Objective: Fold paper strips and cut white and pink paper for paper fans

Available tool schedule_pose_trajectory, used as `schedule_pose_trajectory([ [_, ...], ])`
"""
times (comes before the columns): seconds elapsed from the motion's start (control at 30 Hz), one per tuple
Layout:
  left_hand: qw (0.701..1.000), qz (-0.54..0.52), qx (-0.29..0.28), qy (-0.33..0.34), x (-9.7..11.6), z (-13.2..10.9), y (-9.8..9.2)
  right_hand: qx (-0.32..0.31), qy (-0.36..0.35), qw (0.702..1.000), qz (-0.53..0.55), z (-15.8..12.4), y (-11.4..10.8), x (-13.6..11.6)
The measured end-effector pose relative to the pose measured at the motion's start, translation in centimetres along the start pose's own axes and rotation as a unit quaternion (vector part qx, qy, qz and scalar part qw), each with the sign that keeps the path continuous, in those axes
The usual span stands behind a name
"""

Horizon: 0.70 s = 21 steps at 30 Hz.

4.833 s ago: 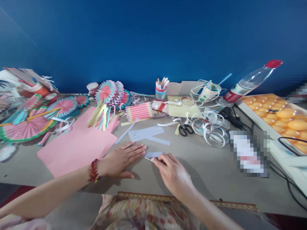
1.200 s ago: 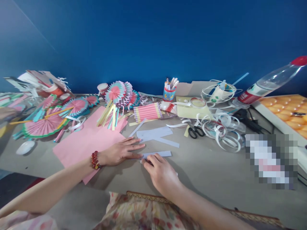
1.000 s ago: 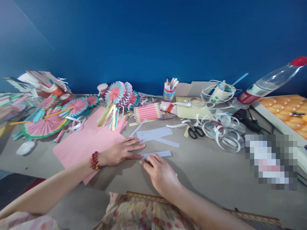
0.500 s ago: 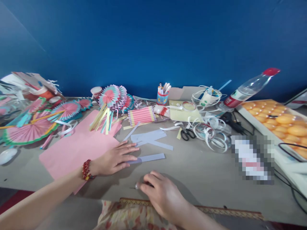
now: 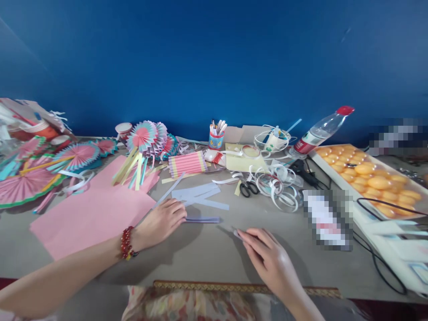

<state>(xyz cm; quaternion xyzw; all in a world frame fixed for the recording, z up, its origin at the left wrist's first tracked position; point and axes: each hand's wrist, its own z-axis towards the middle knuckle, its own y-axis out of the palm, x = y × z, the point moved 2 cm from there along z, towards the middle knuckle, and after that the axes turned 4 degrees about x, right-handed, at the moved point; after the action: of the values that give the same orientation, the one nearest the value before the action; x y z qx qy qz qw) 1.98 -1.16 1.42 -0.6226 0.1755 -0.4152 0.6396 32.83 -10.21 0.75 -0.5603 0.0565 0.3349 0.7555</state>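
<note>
My left hand [image 5: 164, 221], a beaded bracelet at its wrist, has its fingers curled over one end of a narrow lavender paper strip [image 5: 207, 219]. The strip looks doubled along its length and lies on the table, pointing right. To its right, my right hand [image 5: 269, 255] pinches a slim tool [image 5: 236, 232] with a thin pale tip, apart from the strip; most of it is hidden in the fingers, so I cannot tell its kind. Behind my left hand lie more lavender strips [image 5: 210, 203], overlapping one another. Pink paper sheets [image 5: 96, 218] spread out left of that hand.
Black-handled scissors [image 5: 249, 189] and curled white strips [image 5: 284, 191] lie behind my right hand. At the back are pleated paper fans [image 5: 142, 136], a pen cup [image 5: 216, 140] and a leaning bottle [image 5: 317, 133]. A tray of orange balls [image 5: 377, 180] and a black cable [image 5: 377, 263] line the right.
My right hand has moved right and forward with the slim tool. My left hand has gone from fingers spread flat to curled on the strip, which now looks narrower. The view has shifted right.
</note>
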Motion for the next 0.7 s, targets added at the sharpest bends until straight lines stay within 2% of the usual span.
schedule_pose_trajectory([
  [0.17, 1.000, -0.003, 0.012, 0.001, -0.3, 0.5, 0.0, 0.033, 0.006, 0.999, -0.011, -0.1, 0.5, 0.7],
  [0.4, 0.995, -0.052, 0.049, -0.075, -1.2, 1.4, -1.0, 0.042, 0.013, 0.999, 0.013, -0.2, 0.8, 0.7],
  [0.7, 0.988, -0.102, -0.015, -0.112, -1.6, 2.1, -1.1, 0.048, 0.007, 0.999, 0.011, -0.2, 1.0, 0.8],
])
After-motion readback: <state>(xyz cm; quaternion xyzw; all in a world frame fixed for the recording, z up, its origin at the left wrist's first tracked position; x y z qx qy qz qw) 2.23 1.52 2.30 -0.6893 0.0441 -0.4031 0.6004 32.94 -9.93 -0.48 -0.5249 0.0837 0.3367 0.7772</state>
